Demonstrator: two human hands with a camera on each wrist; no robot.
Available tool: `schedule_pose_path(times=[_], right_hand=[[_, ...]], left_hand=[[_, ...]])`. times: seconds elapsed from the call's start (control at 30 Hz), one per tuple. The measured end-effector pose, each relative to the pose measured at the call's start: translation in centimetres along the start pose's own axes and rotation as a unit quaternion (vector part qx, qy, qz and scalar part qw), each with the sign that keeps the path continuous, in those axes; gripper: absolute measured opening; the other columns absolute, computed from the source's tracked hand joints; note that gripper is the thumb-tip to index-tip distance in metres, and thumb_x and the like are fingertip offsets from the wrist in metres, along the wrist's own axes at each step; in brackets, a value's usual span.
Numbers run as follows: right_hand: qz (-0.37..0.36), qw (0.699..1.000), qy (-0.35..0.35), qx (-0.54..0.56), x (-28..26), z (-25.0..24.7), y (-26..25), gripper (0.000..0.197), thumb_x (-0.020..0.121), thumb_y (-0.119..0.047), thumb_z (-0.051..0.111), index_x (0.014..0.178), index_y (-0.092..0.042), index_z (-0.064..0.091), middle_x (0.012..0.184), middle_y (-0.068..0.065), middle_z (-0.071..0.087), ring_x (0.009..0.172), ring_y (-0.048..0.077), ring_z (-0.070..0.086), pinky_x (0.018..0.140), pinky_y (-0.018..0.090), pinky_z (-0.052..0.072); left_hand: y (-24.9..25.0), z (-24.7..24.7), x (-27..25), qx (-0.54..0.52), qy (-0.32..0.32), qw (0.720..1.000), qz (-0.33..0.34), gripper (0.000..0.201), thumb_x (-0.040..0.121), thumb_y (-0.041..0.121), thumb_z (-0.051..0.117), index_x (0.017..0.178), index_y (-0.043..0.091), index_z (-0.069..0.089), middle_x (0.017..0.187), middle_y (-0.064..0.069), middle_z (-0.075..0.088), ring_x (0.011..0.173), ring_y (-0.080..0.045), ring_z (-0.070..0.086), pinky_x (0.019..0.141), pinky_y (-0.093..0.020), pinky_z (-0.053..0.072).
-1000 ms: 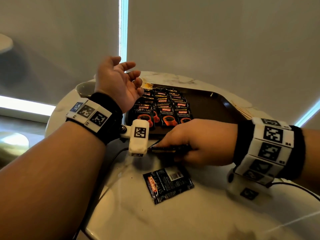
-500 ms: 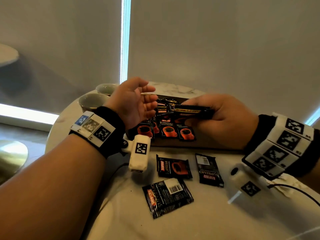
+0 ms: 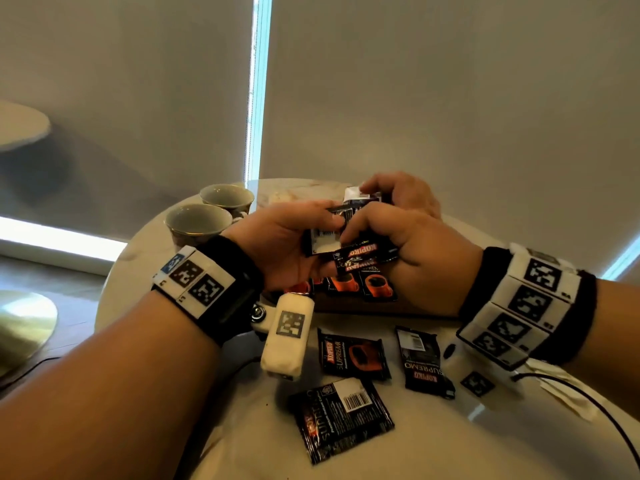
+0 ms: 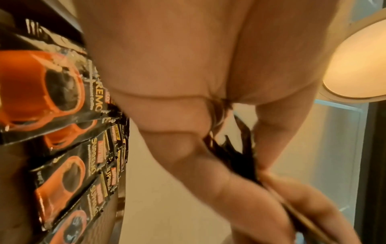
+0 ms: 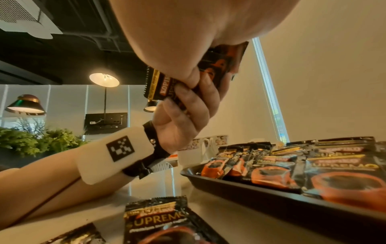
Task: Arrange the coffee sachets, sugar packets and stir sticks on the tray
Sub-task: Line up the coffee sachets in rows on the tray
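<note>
black wristbands (image 3: 239, 289), white tag blocks (image 3: 192, 277), maybe cabled

Head view looks down; wrist views close, low; all share tray (image 5: 240, 184).

— What are those coffee sachets (image 3: 351, 353) looking like?
— Glossy black foil, crinkling at the sealed edges and catching the light; the ones on the tray (image 5: 240, 187) are shining the same way.
— And the tray itself?
— It's looking like dark, matt plastic. The table (image 3: 433, 445) is showing smooth, polished pale stone with faint veins.
— The cups (image 3: 197, 223)?
— Glazed ceramic, glinting softly. The wrist bands (image 3: 239, 292) are looking like black cloth carrying matt white plastic blocks.
</note>
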State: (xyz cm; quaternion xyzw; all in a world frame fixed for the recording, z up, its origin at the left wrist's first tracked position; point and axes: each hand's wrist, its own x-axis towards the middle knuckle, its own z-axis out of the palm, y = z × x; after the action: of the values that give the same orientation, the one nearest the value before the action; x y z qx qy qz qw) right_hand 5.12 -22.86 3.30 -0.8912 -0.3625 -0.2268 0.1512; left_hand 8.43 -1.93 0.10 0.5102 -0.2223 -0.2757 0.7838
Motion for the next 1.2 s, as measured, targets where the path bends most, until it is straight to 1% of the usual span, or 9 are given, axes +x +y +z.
schedule_pose_path(times=[0.13, 0.2, 0.3, 0.43, 0.57, 0.7, 0.83, 1.0, 1.2], right_hand=[[0.129, 0.962, 0.023, 0.241, 2.3, 0.8, -1.4, 0.046, 0.069, -0.011, 0.072, 0.099, -0.045, 0.061, 0.095, -0.013, 0.062, 0.094, 0.026, 0.062, 0.086, 0.049, 0.051], [0.209, 0.900, 0.118, 0.365, 3.2, 0.1, -0.8, 0.032, 0.072, -0.010, 0.067, 0.094, -0.032, 0.062, 0.092, -0.004, 0.061, 0.101, 0.025, 0.058, 0.089, 0.041, 0.046], [0.229, 0.909, 0.068, 0.342, 2.7, -0.1, 0.0, 0.061, 0.070, -0.036, 0.069, 0.121, -0.043, 0.035, 0.122, -0.006, 0.039, 0.126, 0.021, 0.043, 0.098, 0.034, 0.046], [0.298, 0.897, 0.033, 0.325, 2.6, 0.1, 1.3, 0.109, 0.052, -0.071, 0.083, 0.138, -0.057, 0.018, 0.134, 0.001, 0.050, 0.114, 0.029, 0.062, 0.087, 0.050, 0.059], [0.252, 0.891, 0.019, 0.377, 2.9, 0.4, 0.6, 0.058, 0.087, -0.007, 0.074, 0.137, -0.023, 0.049, 0.117, 0.004, 0.067, 0.102, 0.025, 0.070, 0.085, 0.046, 0.061], [0.310, 0.846, 0.066, 0.430, 2.9, 1.2, 0.3, 0.028, 0.093, -0.018, 0.067, 0.117, -0.024, 0.055, 0.105, 0.012, 0.071, 0.090, 0.035, 0.073, 0.078, 0.062, 0.059], [0.296, 0.858, 0.028, 0.418, 2.5, 1.4, 0.3, 0.055, 0.071, -0.030, 0.083, 0.116, -0.027, 0.052, 0.110, 0.010, 0.070, 0.093, 0.032, 0.074, 0.079, 0.055, 0.060], [0.288, 0.854, 0.061, 0.429, 2.7, 1.2, 0.9, 0.019, 0.091, -0.004, 0.066, 0.106, -0.013, 0.060, 0.101, 0.018, 0.072, 0.091, 0.038, 0.073, 0.080, 0.062, 0.058], [0.260, 0.840, 0.044, 0.475, 3.2, 0.8, 0.7, 0.025, 0.093, 0.007, 0.058, 0.104, -0.014, 0.066, 0.102, 0.021, 0.072, 0.096, 0.043, 0.070, 0.087, 0.064, 0.055]], left_hand=[[-0.4, -0.4, 0.6, 0.011, 0.062, 0.997, 0.047, 0.059, 0.087, 0.003, 0.062, 0.145, 0.009, 0.049, 0.134, -0.026, 0.053, 0.120, -0.047, 0.051, 0.112, -0.063, 0.029], [-0.4, -0.4, 0.7, 0.013, 0.087, 0.995, 0.055, 0.062, 0.082, 0.003, 0.064, 0.142, 0.013, 0.052, 0.127, -0.021, 0.060, 0.107, -0.039, 0.062, 0.087, -0.049, 0.050], [-0.3, -0.3, 0.6, 0.022, 0.095, 0.994, 0.053, 0.064, 0.080, 0.003, 0.064, 0.141, 0.020, 0.054, 0.118, -0.015, 0.066, 0.088, -0.026, 0.069, 0.060, -0.034, 0.055], [-0.5, -0.1, 0.8, 0.049, 0.088, 0.994, 0.043, 0.061, 0.081, 0.003, 0.067, 0.138, 0.022, 0.058, 0.139, -0.025, 0.055, 0.114, -0.043, 0.059, 0.099, -0.061, 0.043], [-0.7, 0.0, 0.9, 0.040, 0.079, 0.995, 0.038, 0.059, 0.081, 0.000, 0.067, 0.136, 0.019, 0.058, 0.139, -0.025, 0.058, 0.128, -0.049, 0.055, 0.109, -0.069, 0.037], [-0.4, 0.7, 0.9, 0.003, 0.108, 0.993, 0.055, 0.050, 0.079, 0.002, 0.067, 0.127, 0.010, 0.057, 0.119, -0.021, 0.066, 0.104, -0.037, 0.068, 0.088, -0.055, 0.057], [-0.4, 0.9, 0.9, -0.006, 0.135, 0.988, 0.070, 0.048, 0.078, 0.004, 0.067, 0.125, 0.008, 0.055, 0.113, -0.019, 0.066, 0.096, -0.032, 0.070, 0.074, -0.046, 0.062], [-0.1, 0.7, 0.5, -0.022, 0.086, 0.995, 0.039, 0.051, 0.098, 0.031, 0.054, 0.143, 0.008, 0.052, 0.128, -0.021, 0.064, 0.110, -0.034, 0.067, 0.091, -0.040, 0.059], [-0.3, 0.3, 0.7, -0.084, 0.043, 0.995, 0.023, 0.064, 0.102, 0.051, 0.040, 0.151, 0.010, 0.045, 0.151, -0.025, 0.048, 0.138, -0.044, 0.047, 0.116, -0.059, 0.034]])
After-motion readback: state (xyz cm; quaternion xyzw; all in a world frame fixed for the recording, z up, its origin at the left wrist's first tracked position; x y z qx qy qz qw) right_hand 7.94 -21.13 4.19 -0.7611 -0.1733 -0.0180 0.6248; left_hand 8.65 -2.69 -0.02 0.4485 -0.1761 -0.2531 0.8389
